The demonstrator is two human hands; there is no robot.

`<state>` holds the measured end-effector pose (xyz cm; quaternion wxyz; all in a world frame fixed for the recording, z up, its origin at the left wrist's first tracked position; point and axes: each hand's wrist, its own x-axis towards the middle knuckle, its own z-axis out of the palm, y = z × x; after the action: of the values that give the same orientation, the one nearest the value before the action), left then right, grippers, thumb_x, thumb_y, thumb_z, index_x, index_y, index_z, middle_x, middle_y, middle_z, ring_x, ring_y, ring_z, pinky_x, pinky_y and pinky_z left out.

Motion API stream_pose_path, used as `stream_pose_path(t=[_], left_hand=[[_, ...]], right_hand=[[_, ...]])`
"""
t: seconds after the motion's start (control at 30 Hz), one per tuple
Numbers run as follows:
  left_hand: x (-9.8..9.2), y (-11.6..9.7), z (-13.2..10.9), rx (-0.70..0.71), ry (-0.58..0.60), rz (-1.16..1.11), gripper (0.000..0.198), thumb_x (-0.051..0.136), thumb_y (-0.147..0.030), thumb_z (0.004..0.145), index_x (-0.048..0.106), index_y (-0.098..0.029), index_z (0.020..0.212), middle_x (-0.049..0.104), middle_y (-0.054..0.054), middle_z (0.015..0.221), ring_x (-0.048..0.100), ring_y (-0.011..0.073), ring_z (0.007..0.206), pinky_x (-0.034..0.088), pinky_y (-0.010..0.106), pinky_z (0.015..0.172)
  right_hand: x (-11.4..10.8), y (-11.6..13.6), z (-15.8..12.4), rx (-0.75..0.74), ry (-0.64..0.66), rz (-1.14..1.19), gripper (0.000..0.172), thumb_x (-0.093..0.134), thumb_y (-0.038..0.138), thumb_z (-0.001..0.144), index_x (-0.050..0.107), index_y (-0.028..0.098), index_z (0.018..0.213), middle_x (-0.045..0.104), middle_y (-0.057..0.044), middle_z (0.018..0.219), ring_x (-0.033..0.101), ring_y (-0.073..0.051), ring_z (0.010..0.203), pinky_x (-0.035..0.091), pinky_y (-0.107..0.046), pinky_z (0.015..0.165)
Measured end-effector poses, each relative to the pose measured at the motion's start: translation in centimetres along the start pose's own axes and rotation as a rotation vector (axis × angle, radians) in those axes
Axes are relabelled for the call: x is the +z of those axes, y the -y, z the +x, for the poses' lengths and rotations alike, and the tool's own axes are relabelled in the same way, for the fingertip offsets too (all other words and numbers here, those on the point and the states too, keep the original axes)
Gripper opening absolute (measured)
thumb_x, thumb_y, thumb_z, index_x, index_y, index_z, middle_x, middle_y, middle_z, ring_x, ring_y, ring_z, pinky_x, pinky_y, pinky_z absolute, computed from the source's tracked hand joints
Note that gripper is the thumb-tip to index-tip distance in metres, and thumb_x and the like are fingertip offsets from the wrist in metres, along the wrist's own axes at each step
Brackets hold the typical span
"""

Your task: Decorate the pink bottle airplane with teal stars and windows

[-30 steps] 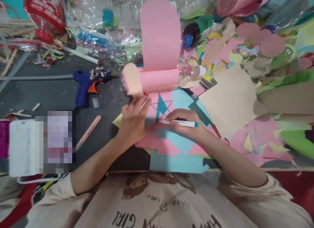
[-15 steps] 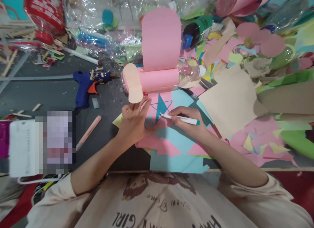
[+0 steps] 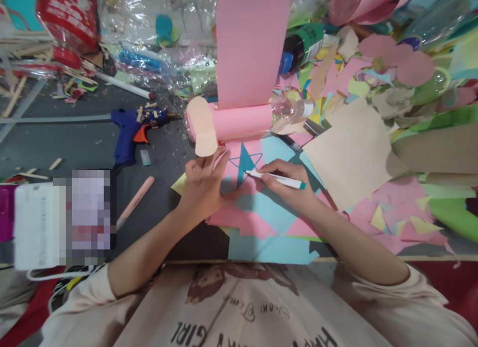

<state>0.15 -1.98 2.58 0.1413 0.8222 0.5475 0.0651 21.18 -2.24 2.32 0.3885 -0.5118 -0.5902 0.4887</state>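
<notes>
A white marker with a teal end is gripped in my right hand. Its tip touches a star drawing, partly filled with teal, on a sheet of pink paper. My left hand lies with fingers spread on the left side of that sheet, pressing it. Just beyond the fingers rests a clear bottle wrapped in pink paper, lying on its side. A rounded cream paper piece is on its left end, and a big pink paper flap rises behind it.
A blue glue gun lies left, with a peach marker nearer me. A white box-like device sits at the left edge. Paper scraps and a cream sheet cover the right. A red-labelled bottle stands back left.
The marker's tip has shifted slightly within the star, with my right hand moving a little. The pink flap behind the bottle now reaches higher, to the top edge. My left hand stays put.
</notes>
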Motion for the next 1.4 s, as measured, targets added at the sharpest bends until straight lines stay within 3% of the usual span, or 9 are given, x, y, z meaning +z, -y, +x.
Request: stream_pose_path(t=[0.2,0.47,0.73,1.4], left_hand=[[0.03,0.01,0.06,-0.004,0.024,0.004,0.080,0.056,-0.066,0.087,0.048,-0.011,0.144,0.057,0.022,0.142,0.054,0.0397,0.127,0.039,0.046,0.095],[-0.11,-0.10,-0.06,-0.007,0.018,0.011,0.075,0.059,-0.061,0.087,0.049,-0.014,0.144,0.056,0.021,0.143,0.054,0.0383,0.127,0.039,0.044,0.096],[0.25,0.08,-0.01,0.006,-0.003,0.015,0.077,0.054,-0.064,0.088,0.047,-0.011,0.144,0.056,0.022,0.143,0.054,0.0397,0.126,0.039,0.047,0.096],[0.07,-0.09,-0.01,-0.019,0.015,0.016,0.074,0.056,-0.061,0.088,0.048,-0.014,0.145,0.056,0.020,0.144,0.053,0.0377,0.128,0.037,0.044,0.097]], right_hand=[[-0.38,0.32,0.12,-0.053,0.076,-0.037,0.023,0.066,0.036,0.085,0.068,0.020,0.069,0.072,-0.002,0.066,0.066,-0.015,0.061,0.050,-0.027,0.057],[-0.10,-0.15,0.01,-0.022,-0.029,-0.024,0.017,0.066,0.035,0.084,0.070,0.021,0.075,0.071,0.000,0.064,0.064,-0.015,0.057,0.049,-0.026,0.051],[-0.25,0.31,0.14,-0.004,0.047,-0.035,0.019,0.064,0.032,0.082,0.066,0.021,0.067,0.069,-0.001,0.061,0.063,-0.014,0.056,0.048,-0.026,0.053],[-0.15,-0.02,-0.04,-0.156,0.004,-0.034,0.015,0.061,0.020,0.084,0.068,0.020,0.071,0.071,0.002,0.062,0.064,-0.012,0.055,0.048,-0.023,0.054]])
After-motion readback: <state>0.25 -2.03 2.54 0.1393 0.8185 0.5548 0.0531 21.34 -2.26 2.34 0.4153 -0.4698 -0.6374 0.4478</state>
